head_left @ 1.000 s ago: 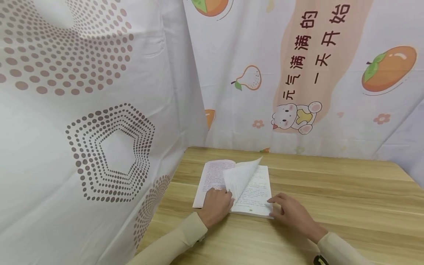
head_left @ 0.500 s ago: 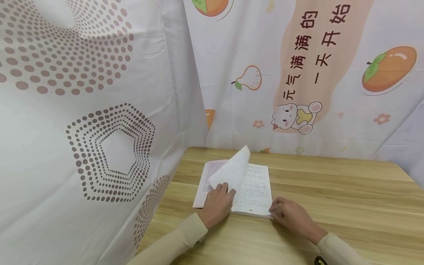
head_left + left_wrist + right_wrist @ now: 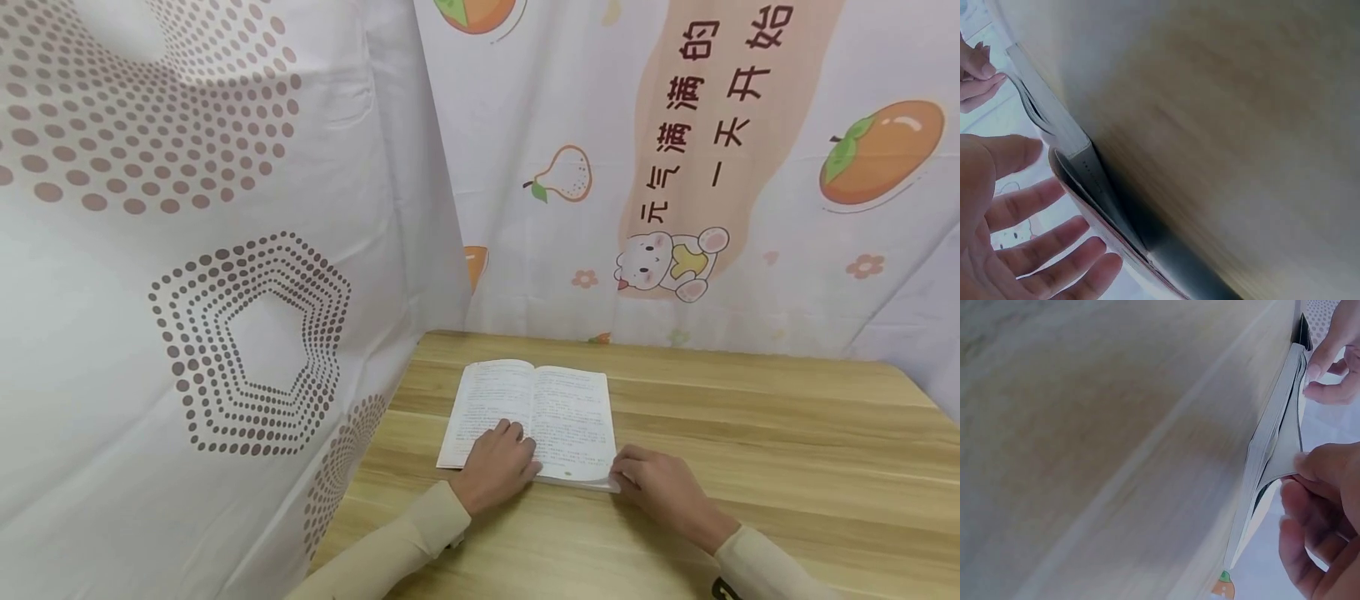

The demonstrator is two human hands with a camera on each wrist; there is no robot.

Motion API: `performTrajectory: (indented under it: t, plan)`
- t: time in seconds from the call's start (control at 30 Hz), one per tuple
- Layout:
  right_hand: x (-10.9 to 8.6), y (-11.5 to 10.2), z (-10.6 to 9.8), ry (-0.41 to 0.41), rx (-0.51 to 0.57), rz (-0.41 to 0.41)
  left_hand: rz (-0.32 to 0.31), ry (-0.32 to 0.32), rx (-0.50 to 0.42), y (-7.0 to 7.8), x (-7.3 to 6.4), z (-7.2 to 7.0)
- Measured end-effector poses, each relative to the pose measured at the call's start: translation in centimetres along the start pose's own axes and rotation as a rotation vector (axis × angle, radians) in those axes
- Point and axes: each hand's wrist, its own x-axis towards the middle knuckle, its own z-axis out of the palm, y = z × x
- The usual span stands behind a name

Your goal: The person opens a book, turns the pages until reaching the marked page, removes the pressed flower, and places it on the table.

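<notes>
An open book [image 3: 572, 408] with printed pages lies on the wooden table in the head view. My left hand [image 3: 497, 468] rests on its lower left page near the spine; in the left wrist view the fingers [image 3: 1041, 250] are spread and loosely extended over the page. At the lower right corner, my right hand [image 3: 667, 493] pinches page edges between thumb and forefinger. The right wrist view shows the pinched pages [image 3: 1285, 447] bent up, apart from the thicker block of pages [image 3: 1266, 434] below.
The wooden table [image 3: 765, 433] stretches to the right of the book and in front of it. A white dotted curtain [image 3: 360, 208] hangs along the left side. Behind the table hangs another curtain [image 3: 517, 250] with fruit prints and large lettering.
The raised page has swung left and now lies flat under my left hand, which shifted slightly. My right hand closed in on the book's lower right corner and now pinches page edges.
</notes>
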Motion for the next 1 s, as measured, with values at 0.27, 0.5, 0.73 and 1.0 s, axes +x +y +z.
performTrajectory:
  t: [0.27,0.5,0.73,1.0]
  plan:
    - [0.4,0.1,-0.2,0.028,0.023,0.015,0.025,-0.044,0.055,0.1,0.4,0.3]
    - [0.6,0.0,-0.9,-0.053,0.119,0.110,0.036,-0.053,0.042,0.3,0.6,0.0]
    - [1.0,0.1,-1.3,-0.009,0.167,0.127,0.029,-0.068,0.032,0.4,0.7,-0.1]
    - [1.7,-0.2,-1.8,0.139,0.189,0.164,0.000,-0.081,0.004,0.2,0.7,-0.4]
